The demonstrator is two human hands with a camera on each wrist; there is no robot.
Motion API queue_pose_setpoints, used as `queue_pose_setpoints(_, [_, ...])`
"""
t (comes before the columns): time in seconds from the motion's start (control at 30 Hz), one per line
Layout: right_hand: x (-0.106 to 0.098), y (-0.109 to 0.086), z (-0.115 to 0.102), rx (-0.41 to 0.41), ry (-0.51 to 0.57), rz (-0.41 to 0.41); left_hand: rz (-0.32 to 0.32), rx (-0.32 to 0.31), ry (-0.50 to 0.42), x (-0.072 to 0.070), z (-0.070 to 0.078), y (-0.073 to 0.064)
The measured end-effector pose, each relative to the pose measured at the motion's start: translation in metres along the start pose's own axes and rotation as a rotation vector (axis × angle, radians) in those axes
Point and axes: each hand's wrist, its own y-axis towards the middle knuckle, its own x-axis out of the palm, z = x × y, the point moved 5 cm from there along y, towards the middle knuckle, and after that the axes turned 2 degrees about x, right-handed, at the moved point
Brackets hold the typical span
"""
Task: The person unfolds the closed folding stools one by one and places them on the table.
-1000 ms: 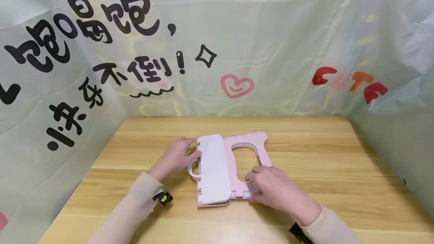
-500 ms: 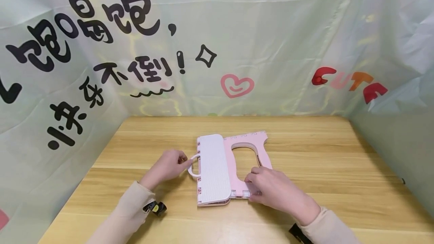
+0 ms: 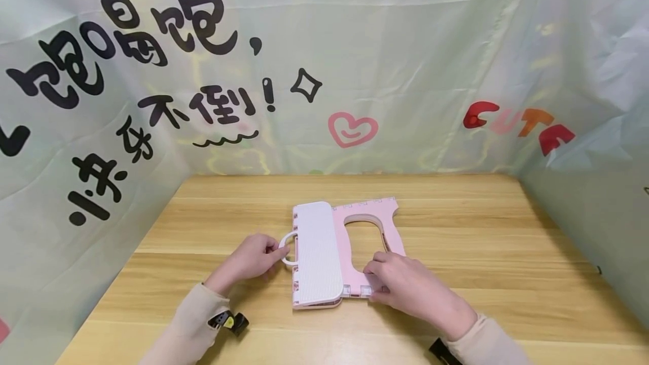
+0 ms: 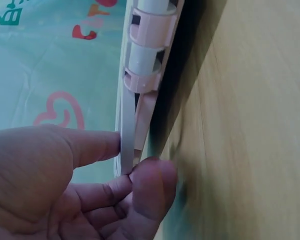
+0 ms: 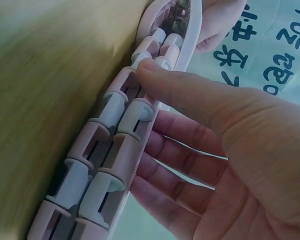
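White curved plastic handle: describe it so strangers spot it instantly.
On the pale wooden table lies a folded pink and white plastic frame. Left of its ribbed white panel, the left hand pinches the white curved plastic handle. Unlike nearby hinge knuckles, it forms an open loop.

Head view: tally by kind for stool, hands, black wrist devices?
Stool: 1 (folding stool)
Hands: 2 (left hand, right hand)
Black wrist devices: 2 (left device, right device, partly cut off)
Total: 5
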Motion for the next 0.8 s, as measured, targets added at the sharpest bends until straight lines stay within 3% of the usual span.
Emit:
queue_pose_setpoints(0.17, [0.000,0.000,-0.001,-0.008,0.006,0.009,-0.023,-0.024,-0.126,0.003,-0.001,-0.005])
queue_pose_setpoints(0.4, [0.001,0.001,-0.004,-0.017,0.010,0.014,-0.026,-0.038,-0.172,0.001,-0.003,-0.006])
queue_pose_setpoints(0.8, [-0.003,0.001,-0.011,-0.011,0.046,0.066,0.016,-0.022,-0.327,-0.021,0.009,-0.014])
